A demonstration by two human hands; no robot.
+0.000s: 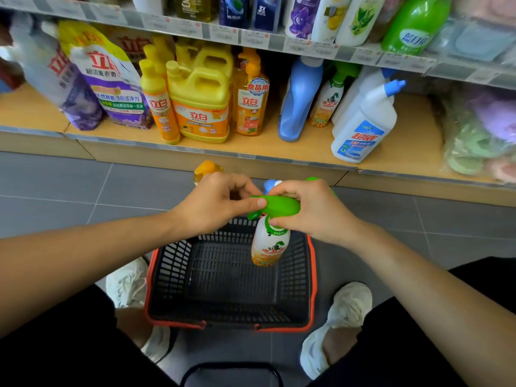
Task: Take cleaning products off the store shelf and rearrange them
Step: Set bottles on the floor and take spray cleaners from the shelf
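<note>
A white spray bottle [269, 247] with a green trigger head and an orange label hangs over a black shopping basket [312, 277]. My right hand [310, 210] grips its green head from above. My left hand [215, 205] pinches the front tip of that head with thumb and forefinger. The basket has an orange rim, stands on the floor between my feet and looks empty. Behind my hands, an orange-capped bottle [206, 168] and a blue-capped one [270, 185] stand on the floor, mostly hidden.
The bottom shelf [307, 152] carries purple detergent bags [111, 79], yellow dish-soap jugs [201, 99], a blue bottle [298, 101], another green-headed spray bottle [332, 99], white toilet-cleaner bottles [363, 124] and bagged cloths [480, 135]. More bottles fill the shelf above. Grey floor tiles lie around the basket.
</note>
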